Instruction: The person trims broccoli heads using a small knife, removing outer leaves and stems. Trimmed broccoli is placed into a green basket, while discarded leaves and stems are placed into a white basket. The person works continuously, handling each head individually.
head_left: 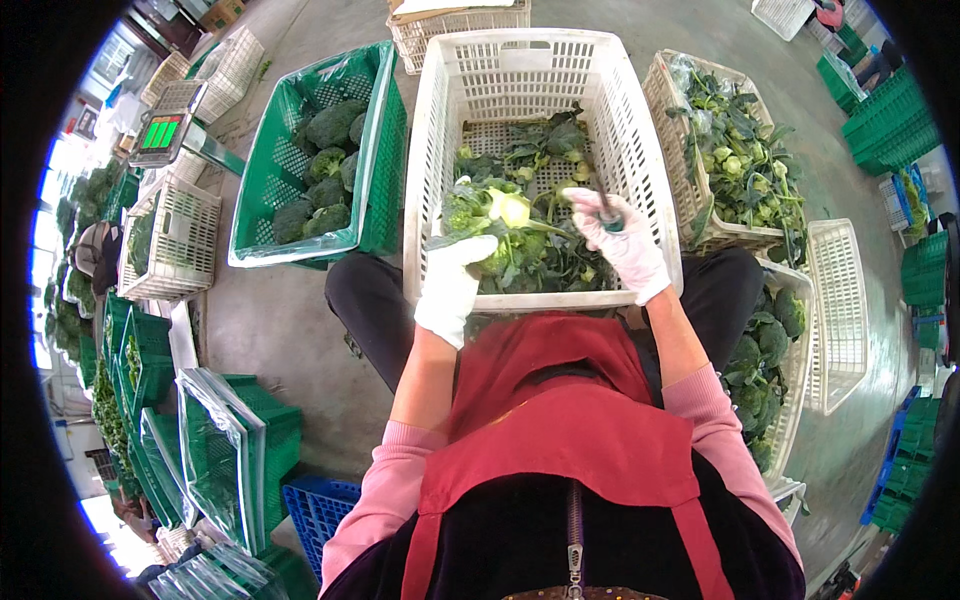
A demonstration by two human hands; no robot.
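My left hand (453, 279), in a white glove, holds a broccoli head (466, 210) with its pale cut stalk (511, 208) turned up. To its right, my right hand (619, 238), in a thin whitish glove, is closed around the green handle of a knife (611, 223); its dark, blurred blade points away from me. Both hands are over a white plastic crate (541, 301) between my knees, where broccoli leaves and trimmed pieces (562, 140) lie.
A plastic-lined green crate (384, 150) of broccoli heads stands at the left, near a scale (159, 135). At the right are a crate (701, 184) heaped with stalks and leaves, a crate of broccoli (796, 375) and a white crate (838, 315). Stacked green crates (281, 427) stand lower left.
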